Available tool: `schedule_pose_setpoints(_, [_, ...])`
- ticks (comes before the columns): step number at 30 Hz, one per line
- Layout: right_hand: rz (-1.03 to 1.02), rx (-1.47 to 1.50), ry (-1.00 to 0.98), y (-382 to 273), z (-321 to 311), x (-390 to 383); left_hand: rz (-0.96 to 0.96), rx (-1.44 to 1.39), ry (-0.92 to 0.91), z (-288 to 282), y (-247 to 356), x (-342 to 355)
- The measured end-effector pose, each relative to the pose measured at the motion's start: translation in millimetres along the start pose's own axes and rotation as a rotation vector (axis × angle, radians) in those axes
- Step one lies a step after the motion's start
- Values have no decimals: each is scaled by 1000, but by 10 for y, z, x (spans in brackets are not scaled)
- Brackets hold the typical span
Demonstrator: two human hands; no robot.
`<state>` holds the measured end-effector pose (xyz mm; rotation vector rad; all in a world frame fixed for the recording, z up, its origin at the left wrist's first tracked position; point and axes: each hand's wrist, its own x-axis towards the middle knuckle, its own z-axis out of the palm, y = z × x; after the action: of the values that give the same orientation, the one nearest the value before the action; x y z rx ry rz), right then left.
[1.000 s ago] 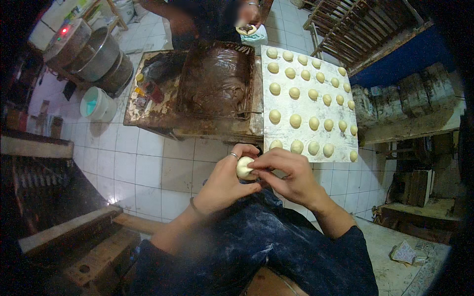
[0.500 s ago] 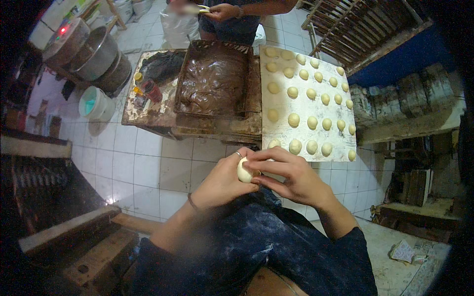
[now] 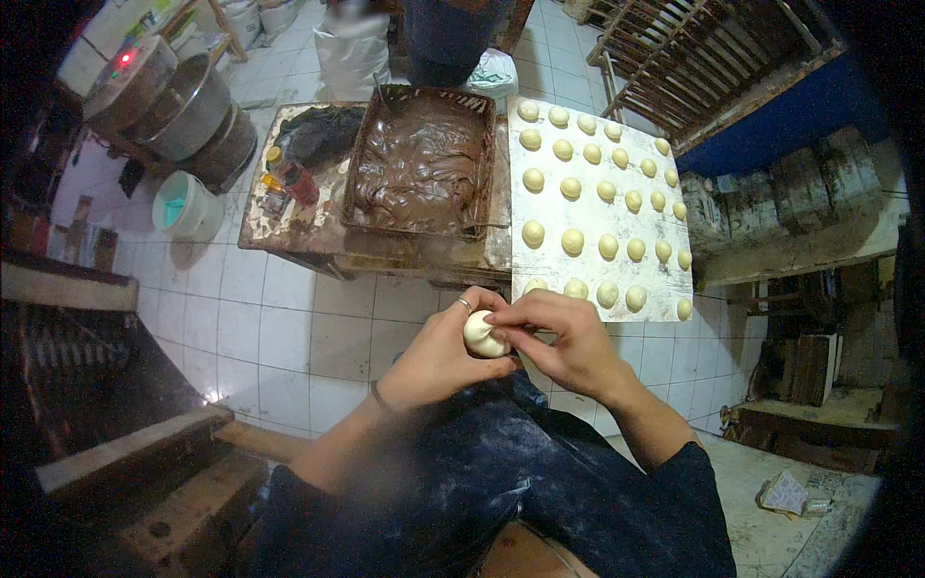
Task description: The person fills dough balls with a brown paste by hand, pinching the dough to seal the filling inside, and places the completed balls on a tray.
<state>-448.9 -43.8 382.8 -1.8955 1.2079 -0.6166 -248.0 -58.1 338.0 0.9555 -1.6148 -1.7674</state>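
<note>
A pale, round dough ball (image 3: 479, 334) with gathered folds sits in my left hand (image 3: 434, 347), whose fingers and thumb curl around it. My right hand (image 3: 564, 342) pinches the gathered dough at the ball's right side between thumb and fingertips. Beyond my hands, rows of similar dough balls (image 3: 572, 243) rest on a floured white board (image 3: 593, 222) at the right. To the left of that board stands a rectangular tray (image 3: 356, 226) filled with glossy dark brown paste (image 3: 419, 164). A thin handle sticks up at its far left corner.
The tray stands on a worn wooden table (image 3: 308, 231) with a red bottle (image 3: 297, 181) and dark cloth (image 3: 318, 135). A white bucket (image 3: 185, 207) and metal pots (image 3: 188, 111) are at left. Another person (image 3: 448, 39) stands beyond the table. Slatted wooden racks (image 3: 708, 58) occupy the far right.
My right fingers have closed into a pinch on the dough, and its folds now show. The other person's hand and held item have gone out of view.
</note>
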Motion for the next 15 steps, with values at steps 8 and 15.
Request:
schedule_pose_setpoints(8, [-185, -58, -41, 4, -16, -29, -149, -191, -127, -39, -42, 14])
schedule_pose_setpoints(15, [-109, 10, 48, -151, -24, 6, -8, 48, 39, 12, -44, -3])
